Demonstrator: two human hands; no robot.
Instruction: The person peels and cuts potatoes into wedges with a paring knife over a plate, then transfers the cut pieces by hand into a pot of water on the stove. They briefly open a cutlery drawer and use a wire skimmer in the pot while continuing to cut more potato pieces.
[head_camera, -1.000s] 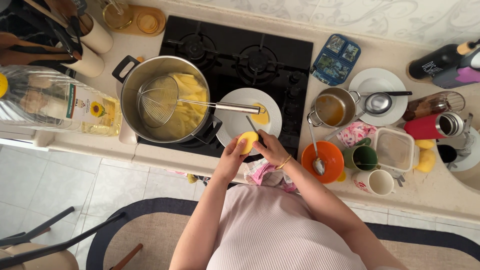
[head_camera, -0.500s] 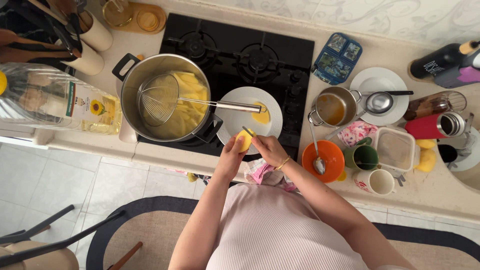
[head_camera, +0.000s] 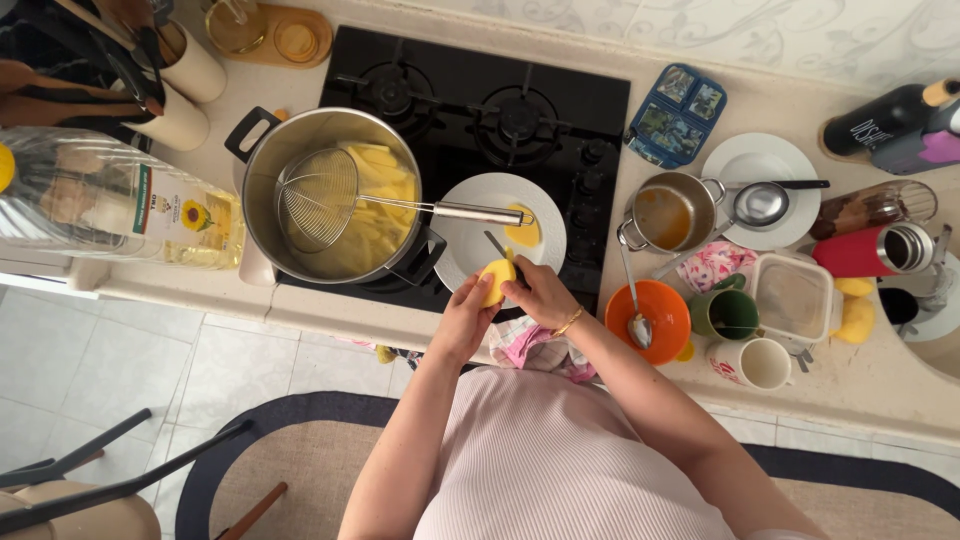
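Observation:
My left hand (head_camera: 466, 318) grips a peeled yellow potato (head_camera: 495, 281) over the near edge of a white plate (head_camera: 468, 236). My right hand (head_camera: 543, 292) holds a knife (head_camera: 499, 247), its blade resting against the potato. A potato slice (head_camera: 524, 229) lies on the plate. Left of the plate stands a large steel pot (head_camera: 262, 208) full of cut potato strips, with a wire skimmer (head_camera: 318, 198) lying across it, handle over the plate.
The black gas hob (head_camera: 500, 110) is behind the plate. A big oil bottle (head_camera: 110, 200) lies left. To the right are a small saucepan (head_camera: 668, 213), an orange bowl with spoon (head_camera: 648, 315), mugs (head_camera: 750, 362), a plastic box (head_camera: 792, 297) and bottles (head_camera: 880, 120).
Both hands have shifted slightly upward and toward the plate with the potato; the knife now sits against the potato's top. The pot and skimmer have not moved.

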